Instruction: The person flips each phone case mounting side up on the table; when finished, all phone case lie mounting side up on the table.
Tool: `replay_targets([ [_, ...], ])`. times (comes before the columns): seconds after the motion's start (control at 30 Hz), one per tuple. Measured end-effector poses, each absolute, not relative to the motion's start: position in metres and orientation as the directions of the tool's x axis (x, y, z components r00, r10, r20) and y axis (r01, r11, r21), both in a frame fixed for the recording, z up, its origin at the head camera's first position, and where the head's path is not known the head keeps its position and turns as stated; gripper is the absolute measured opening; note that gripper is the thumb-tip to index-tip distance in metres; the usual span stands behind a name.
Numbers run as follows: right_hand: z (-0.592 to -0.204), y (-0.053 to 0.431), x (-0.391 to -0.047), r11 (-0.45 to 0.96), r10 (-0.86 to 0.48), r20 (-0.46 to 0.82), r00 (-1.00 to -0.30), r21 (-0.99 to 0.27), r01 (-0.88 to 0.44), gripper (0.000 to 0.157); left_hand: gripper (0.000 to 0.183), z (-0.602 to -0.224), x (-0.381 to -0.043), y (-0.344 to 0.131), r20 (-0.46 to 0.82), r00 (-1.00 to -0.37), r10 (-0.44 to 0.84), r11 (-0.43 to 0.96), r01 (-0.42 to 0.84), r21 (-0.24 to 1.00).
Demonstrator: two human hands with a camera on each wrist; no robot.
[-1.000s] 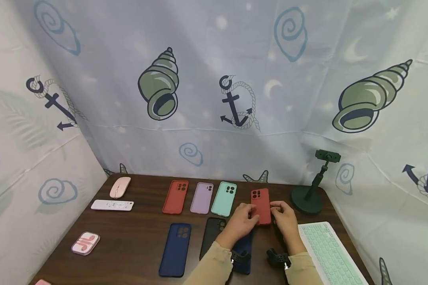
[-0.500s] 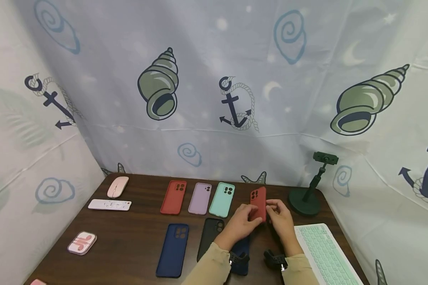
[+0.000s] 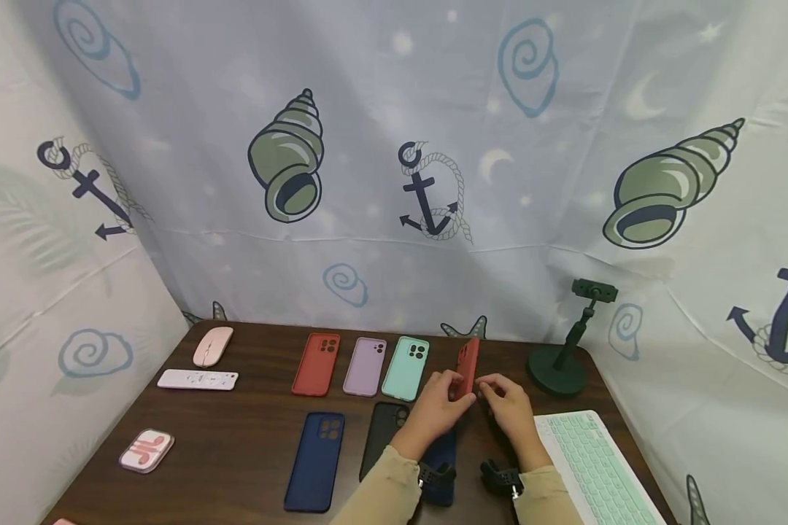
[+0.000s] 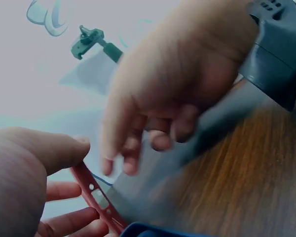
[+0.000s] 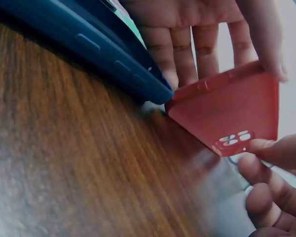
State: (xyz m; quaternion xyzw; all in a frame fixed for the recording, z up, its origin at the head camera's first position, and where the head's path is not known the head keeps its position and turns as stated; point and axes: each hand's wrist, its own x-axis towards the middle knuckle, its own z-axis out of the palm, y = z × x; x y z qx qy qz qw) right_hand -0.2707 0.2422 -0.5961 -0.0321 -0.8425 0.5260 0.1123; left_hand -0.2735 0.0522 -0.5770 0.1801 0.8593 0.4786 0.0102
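Note:
My left hand (image 3: 433, 408) holds a red phone case (image 3: 468, 364) up on its edge, thumb on one side and fingers on the other. The right wrist view shows the hollow inside of the red phone case (image 5: 227, 108) and its camera holes. To the right of it is my right hand (image 3: 508, 408), its fingers loosely bent and nothing gripped. In the right wrist view its thumb tip overlaps the case's corner; contact is unclear. Below the wrists lie a dark blue phone case (image 3: 440, 474), partly covered, and a black phone case (image 3: 382, 434).
At the back lie another red case (image 3: 315, 368), a lilac case (image 3: 364, 368) and a mint case (image 3: 404, 372). A blue case (image 3: 314, 459) is nearer. A keyboard (image 3: 594, 459) and green stand (image 3: 558, 368) sit right; mouse (image 3: 213, 346), remote (image 3: 197, 379) and earphone box (image 3: 147, 450) left.
The red phone case has turned from showing its back to almost edge-on in my left hand. My right hand has come away from its right edge.

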Motion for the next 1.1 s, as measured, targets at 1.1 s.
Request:
replay_targets([
  [1.1, -0.600, 0.224, -0.272, 0.554, 0.017, 0.031, -0.999, -0.833, -0.016, 0.020, 0.022, -0.581, -0.282, 0.034, 0.247, -0.964, 0.103, 0.668, 0.251, 0.701],
])
